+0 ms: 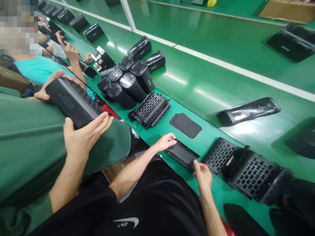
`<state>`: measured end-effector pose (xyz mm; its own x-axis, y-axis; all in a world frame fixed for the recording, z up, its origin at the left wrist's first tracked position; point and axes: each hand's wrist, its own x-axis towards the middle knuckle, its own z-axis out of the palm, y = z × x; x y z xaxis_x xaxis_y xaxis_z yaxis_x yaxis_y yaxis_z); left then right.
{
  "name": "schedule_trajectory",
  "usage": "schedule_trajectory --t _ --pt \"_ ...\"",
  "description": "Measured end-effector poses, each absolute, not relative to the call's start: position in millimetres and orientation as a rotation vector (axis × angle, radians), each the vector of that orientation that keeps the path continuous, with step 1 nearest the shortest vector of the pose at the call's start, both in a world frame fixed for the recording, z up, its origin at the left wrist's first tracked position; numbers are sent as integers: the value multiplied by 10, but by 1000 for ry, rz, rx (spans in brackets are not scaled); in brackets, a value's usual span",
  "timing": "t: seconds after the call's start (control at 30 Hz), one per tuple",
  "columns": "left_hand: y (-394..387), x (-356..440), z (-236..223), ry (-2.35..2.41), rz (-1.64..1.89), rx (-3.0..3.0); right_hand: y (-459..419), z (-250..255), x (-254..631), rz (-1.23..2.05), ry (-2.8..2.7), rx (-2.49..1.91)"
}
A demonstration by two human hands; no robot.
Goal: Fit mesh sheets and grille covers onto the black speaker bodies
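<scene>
A black rectangular panel (182, 153) with a raised rim and a dark sheet-like inner face lies low over the green bench in front of me. My left hand (167, 142) pinches its left end, thumb and fingers closed at the corner. At the opposite end, my right hand (203, 173) has its fingers curled against the near right corner. Just beyond the panel sit some thin black sheets (187, 125) with notched corners, overlapping one another. Slotted black grilles (220, 154) stand close by on the right.
More slotted grilles (151, 108) are stacked to the left, with several black speaker housings (133, 83) behind them. A green conveyor (187, 70) carries other housings past the bench. At my left, a co-worker's hands hold a black speaker (73, 101).
</scene>
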<state>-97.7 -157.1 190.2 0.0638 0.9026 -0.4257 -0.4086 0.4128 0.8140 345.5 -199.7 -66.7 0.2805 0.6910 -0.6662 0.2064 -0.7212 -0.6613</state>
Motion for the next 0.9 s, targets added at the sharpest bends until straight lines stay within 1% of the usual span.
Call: schedule_trajectory --t 0.07,0.17,0.23,0.3,0.4,0.5,0.67,0.8,0.87,0.9 --pt "-1673 -1146 1958 966 1271 338 -1965 -483 3550 1446 -695 -2090" --pt "-1724 -1200 1929 596 1425 -155 -1879 -170 3661 1653 -510 -1906" --pt "-1731 -1208 1939 335 1417 -425 -1838 28 3699 1760 -440 -1794" --pt "-1746 -1231 1979 111 1297 -674 -1835 204 3727 1761 -403 -1733" --pt "-1787 -1275 2024 -51 1179 -900 -1902 431 3802 1752 -397 -1664" --pt "-1793 -1323 2013 101 1231 -697 -2008 588 3923 1780 -391 -1648" --pt "-1660 -1371 1961 372 957 -116 -2116 609 4081 1715 -352 -1690" --pt "-1611 -1219 1922 736 1114 258 -2152 550 4108 1593 -398 -1741" --pt "-1592 -1106 1896 790 1168 312 -2175 550 4117 1566 -431 -1754" --pt "-1569 -1052 1884 750 1139 292 -2187 556 4124 1558 -435 -1762"
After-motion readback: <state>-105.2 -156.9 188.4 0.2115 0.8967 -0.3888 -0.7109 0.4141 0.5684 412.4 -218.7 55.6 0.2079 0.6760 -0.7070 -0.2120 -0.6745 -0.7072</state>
